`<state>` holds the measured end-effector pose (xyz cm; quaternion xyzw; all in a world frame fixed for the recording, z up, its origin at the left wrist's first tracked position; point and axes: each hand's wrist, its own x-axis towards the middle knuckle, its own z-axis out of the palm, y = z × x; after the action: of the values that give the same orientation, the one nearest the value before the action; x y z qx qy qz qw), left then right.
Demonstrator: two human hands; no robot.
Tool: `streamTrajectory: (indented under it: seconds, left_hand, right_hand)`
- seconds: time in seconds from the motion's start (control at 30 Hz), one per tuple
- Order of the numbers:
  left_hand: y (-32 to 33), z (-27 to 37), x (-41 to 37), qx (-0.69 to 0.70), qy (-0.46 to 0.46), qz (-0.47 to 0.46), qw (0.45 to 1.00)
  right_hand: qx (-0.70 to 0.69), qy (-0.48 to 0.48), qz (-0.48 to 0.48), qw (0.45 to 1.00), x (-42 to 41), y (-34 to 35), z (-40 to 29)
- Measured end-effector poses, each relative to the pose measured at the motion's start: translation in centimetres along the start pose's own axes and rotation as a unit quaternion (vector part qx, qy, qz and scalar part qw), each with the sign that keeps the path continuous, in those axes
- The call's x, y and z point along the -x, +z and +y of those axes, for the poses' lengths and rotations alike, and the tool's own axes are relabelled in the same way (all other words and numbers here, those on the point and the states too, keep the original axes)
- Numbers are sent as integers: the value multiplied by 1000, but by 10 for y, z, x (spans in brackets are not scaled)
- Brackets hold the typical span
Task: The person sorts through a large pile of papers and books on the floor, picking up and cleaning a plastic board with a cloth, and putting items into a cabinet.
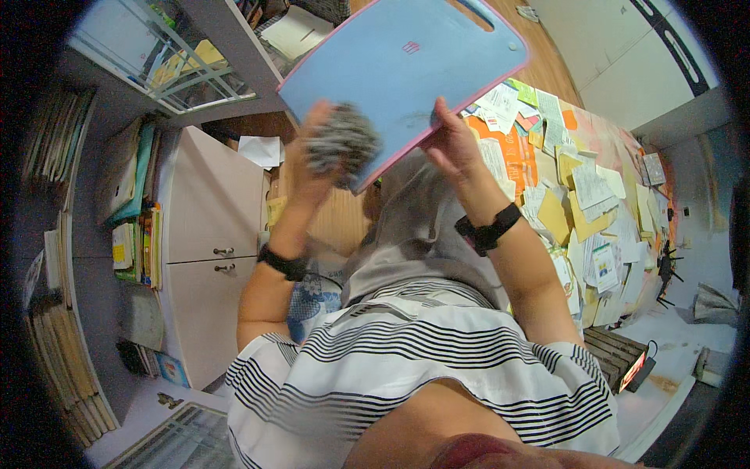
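A light-blue board with a pink rim, which looks like a cutting board (404, 64), is held up in front of me. It tilts, with its slot handle at the upper right. My right hand (454, 143) grips the near pink edge, thumb over the blue face. In my left hand (310, 146) is a wadded grey-and-white cloth (344, 143), blurred, over the board's near left corner. Blur hides whether the wad touches the face. A small pink mark and faint dark smudges show on the blue surface. Both wrists wear black bands.
On my right, papers, cards and envelopes (592, 193) cover a table. A pale cabinet (214, 205) and bookshelves (137, 246) stand on my left. White cupboards (615, 47) are at the far right. A sheet of paper (259, 151) lies beyond the cabinet.
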<state>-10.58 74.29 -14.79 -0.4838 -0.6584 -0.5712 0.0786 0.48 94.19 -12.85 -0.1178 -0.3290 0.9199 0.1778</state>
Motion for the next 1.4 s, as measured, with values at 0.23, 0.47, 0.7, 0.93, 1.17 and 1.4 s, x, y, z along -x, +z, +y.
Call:
streamTrajectory:
  seconds: [0.23,0.47,0.7,0.93,1.17,1.4]
  left_hand:
    - [75,33,-58,-50,62,46,996]
    - [56,14,-13,-182,70,-29,980]
    - [67,36,-40,-168,101,-7,981]
    - [40,5,7,-164,81,-72,980]
    - [53,23,-23,-182,162,-23,970]
    - [-32,-17,5,-192,-24,110,975]
  right_hand:
    - [37,51,6,998,8,6,18]
    - [-62,43,-17,997,-1,-13,-7]
    - [-17,72,-20,997,18,4,27]
    - [0,16,-42,999,7,-12,-23]
    - [90,49,-10,995,12,3,15]
    - [280,-3,1,960,21,-40,-3]
